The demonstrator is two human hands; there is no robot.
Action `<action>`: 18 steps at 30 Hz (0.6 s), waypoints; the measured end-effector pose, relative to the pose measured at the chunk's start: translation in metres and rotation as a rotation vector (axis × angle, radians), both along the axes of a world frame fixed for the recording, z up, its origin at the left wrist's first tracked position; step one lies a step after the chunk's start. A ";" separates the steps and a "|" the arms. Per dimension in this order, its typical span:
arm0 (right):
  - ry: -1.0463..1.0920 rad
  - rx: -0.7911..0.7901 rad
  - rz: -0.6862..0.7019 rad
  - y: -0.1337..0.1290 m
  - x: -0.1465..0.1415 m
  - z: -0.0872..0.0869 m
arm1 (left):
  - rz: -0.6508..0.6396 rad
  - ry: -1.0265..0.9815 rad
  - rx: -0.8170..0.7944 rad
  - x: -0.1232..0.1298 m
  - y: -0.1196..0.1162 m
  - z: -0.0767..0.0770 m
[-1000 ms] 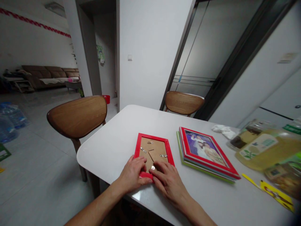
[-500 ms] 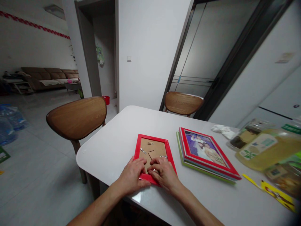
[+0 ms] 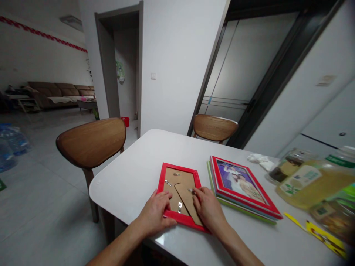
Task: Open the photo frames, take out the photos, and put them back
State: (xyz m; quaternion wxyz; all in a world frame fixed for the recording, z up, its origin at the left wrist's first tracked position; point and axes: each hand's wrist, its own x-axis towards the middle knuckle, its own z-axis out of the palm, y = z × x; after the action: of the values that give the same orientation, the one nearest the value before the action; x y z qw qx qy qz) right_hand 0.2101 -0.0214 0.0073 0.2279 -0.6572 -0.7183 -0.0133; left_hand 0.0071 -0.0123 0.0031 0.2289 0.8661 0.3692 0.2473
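A red picture frame (image 3: 183,219) lies face down on the white table (image 3: 124,184), its brown backing board (image 3: 186,181) turned up. The board has a diagonal slit and small metal clips near its edges. My left hand (image 3: 155,211) grips the frame's lower left corner, its fingers curled over the rim and the thumb along the near edge. At the right rim, my right hand (image 3: 208,208) has its thumb and index finger on a metal clip (image 3: 190,190), partly covered by the fingertips. Another metal clip (image 3: 179,207) shows near the bottom rim.
Right of the frame lies a stack of picture frames (image 3: 267,202), a red one with a photo on top. Beyond it stand a bottle of yellow liquid (image 3: 298,184), jars, a white tissue (image 3: 259,159) and a yellow item (image 3: 324,238). Wooden chairs (image 3: 94,142) stand at the table's far sides.
My right hand has moved from the clip at the bottom rim up and right to the clip at the right rim. The bottom clip is now uncovered. My left hand has stayed at the corner.
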 end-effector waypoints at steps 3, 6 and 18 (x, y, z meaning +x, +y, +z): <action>-0.060 -0.064 -0.071 0.010 0.005 0.002 | 0.001 0.001 -0.002 0.000 0.000 0.001; -0.052 -0.100 -0.069 0.018 0.006 0.002 | 0.001 0.006 -0.004 0.000 -0.001 0.002; -0.011 -0.107 -0.005 0.019 0.014 0.001 | 0.033 0.023 -0.021 0.002 -0.002 0.003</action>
State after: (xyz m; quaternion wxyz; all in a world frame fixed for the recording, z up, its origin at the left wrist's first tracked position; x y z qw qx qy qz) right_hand 0.2240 -0.0019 0.0085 0.1886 -0.6703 -0.7174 0.0210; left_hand 0.0093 -0.0142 0.0057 0.2297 0.8602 0.3887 0.2373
